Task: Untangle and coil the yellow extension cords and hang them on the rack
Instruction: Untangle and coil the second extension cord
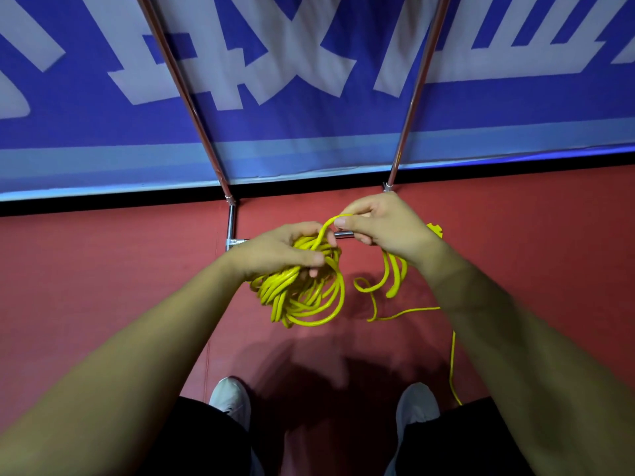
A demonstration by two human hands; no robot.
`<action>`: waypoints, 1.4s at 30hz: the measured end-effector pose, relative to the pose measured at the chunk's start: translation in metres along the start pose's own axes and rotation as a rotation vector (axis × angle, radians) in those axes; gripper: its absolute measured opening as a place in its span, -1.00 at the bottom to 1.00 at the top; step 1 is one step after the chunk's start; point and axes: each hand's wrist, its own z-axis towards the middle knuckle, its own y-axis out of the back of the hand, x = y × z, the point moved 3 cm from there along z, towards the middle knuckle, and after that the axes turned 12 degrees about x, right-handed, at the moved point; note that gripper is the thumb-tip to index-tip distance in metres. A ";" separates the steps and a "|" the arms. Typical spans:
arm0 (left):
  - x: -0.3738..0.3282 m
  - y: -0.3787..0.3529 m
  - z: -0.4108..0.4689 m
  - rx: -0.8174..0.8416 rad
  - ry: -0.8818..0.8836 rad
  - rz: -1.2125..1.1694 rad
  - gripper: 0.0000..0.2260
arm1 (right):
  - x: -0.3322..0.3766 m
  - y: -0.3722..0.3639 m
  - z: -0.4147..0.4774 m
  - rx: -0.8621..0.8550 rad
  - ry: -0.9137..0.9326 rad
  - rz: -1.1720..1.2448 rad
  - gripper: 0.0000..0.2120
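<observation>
Yellow extension cord [302, 293] hangs as a bundle of loops from my left hand [281, 250], whose fingers [314, 259] are curled tight round the top of the coil. My right hand [385, 225] pinches 1 strand that rises from the bundle, thumb and forefinger closed on it. More loose loops [395, 276] dangle below my right wrist, and a thin length trails over the red floor [103, 269]. The rack [231, 225] stands just behind, its 2 metal poles rising against a blue banner [309, 132].
</observation>
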 end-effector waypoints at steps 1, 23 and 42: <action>-0.001 -0.002 0.002 -0.001 0.010 0.066 -0.66 | 0.000 0.002 0.000 -0.015 0.001 -0.015 -0.86; -0.024 0.044 -0.018 -0.310 -0.555 -0.762 -0.55 | -0.028 0.012 0.000 0.067 0.007 0.213 -0.90; -0.011 0.080 -0.040 -0.807 -0.516 -0.869 -0.86 | -0.076 0.022 -0.008 -0.013 -0.267 0.261 -0.86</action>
